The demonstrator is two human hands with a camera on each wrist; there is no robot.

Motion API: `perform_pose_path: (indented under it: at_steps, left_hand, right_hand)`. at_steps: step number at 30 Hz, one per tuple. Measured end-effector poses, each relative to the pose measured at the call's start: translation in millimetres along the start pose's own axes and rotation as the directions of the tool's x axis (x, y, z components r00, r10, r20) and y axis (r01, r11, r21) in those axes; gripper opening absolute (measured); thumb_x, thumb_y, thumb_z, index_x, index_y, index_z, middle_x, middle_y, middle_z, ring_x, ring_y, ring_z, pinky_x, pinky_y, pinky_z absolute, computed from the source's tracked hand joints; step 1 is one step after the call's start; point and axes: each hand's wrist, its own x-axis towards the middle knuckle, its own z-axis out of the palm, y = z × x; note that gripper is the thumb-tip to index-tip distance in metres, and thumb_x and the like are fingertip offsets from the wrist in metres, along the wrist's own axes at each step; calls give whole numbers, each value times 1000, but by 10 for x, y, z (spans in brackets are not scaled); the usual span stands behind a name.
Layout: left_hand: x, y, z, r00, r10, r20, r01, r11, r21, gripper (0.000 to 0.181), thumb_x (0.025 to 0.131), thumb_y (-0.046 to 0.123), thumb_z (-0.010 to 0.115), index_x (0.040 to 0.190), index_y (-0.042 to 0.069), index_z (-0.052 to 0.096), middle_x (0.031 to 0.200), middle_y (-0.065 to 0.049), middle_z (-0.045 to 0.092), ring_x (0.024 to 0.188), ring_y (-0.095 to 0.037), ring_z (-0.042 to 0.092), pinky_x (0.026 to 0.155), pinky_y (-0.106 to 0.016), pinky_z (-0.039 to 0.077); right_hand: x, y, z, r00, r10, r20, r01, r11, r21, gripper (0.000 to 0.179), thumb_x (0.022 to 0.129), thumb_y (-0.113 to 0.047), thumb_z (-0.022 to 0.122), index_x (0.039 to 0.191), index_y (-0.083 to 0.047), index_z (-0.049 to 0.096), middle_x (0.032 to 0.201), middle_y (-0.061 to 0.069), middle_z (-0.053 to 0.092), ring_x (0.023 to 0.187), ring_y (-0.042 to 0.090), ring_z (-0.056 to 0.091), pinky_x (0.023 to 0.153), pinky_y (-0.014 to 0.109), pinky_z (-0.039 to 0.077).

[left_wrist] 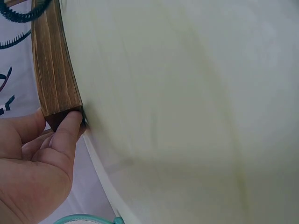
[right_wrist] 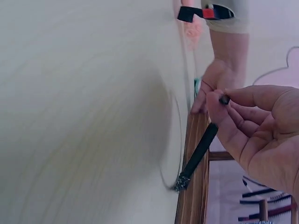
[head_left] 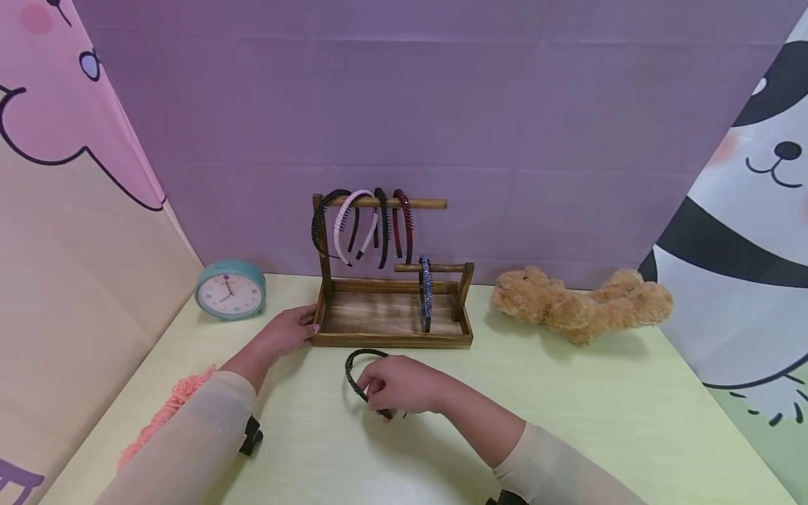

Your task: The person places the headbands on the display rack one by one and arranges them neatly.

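My right hand (head_left: 407, 384) pinches a dark headband (head_left: 348, 366) between thumb and fingers, in front of the wooden headband rack (head_left: 391, 341). In the right wrist view one end of the headband (right_wrist: 201, 151) slants down below the fingers, toward a beaded part. At the rack's left end, my left hand (head_left: 289, 331) grips the corner, and the left wrist view has the fingers around the wooden end (left_wrist: 58, 70). From the upper bar hang a black headband (head_left: 317, 223), a pink headband (head_left: 341, 217), a dark green headband (head_left: 382, 231) and a red headband (head_left: 407, 224). A blue glittery headband (head_left: 426, 294) hangs on the lower bar.
A teal alarm clock (head_left: 230, 290) stands left of the rack. On the right lies a tan teddy bear (head_left: 581, 305). Coral yarn (head_left: 167, 414) lies partly under the left sleeve. A purple cloth wall (head_left: 429, 105) rises behind the pale table (head_left: 600, 421).
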Motion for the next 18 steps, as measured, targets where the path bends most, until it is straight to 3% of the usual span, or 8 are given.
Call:
perform_pose_path:
  at_steps: [3, 11, 18]
  left_hand:
    - [-12, 11, -11, 1000, -9, -3, 9, 1000, -1, 58, 104, 5, 44, 155, -1, 18, 156, -28, 26, 139, -42, 37, 108, -50, 44]
    - [-9, 25, -14, 1000, -12, -4, 12, 1000, 7, 58, 104, 6, 44, 156, 0, 19, 156, -27, 27, 139, -41, 38, 108, -50, 44]
    - [-3, 18, -10, 1000, -23, 0, 23, 1000, 5, 58, 104, 6, 44, 156, 1, 18, 157, -27, 26, 140, -41, 37, 108, -50, 44]
  right_hand:
    - [-46, 20, -53, 1000, 18, 13, -20, 989, 145, 15, 91, -4, 66, 106, -1, 65, 81, 6, 66, 69, 19, 67, 67, 35, 59]
    - [-199, 45, -271, 999, -36, 5, 32, 939, 341, 12, 92, 4, 60, 105, 3, 60, 90, 13, 67, 85, 23, 70, 79, 36, 60]
    - [-313, -3, -429, 992, -100, -74, 115, 967, 227, 10, 94, -8, 65, 103, -6, 62, 95, 7, 72, 92, 18, 69, 83, 34, 57]
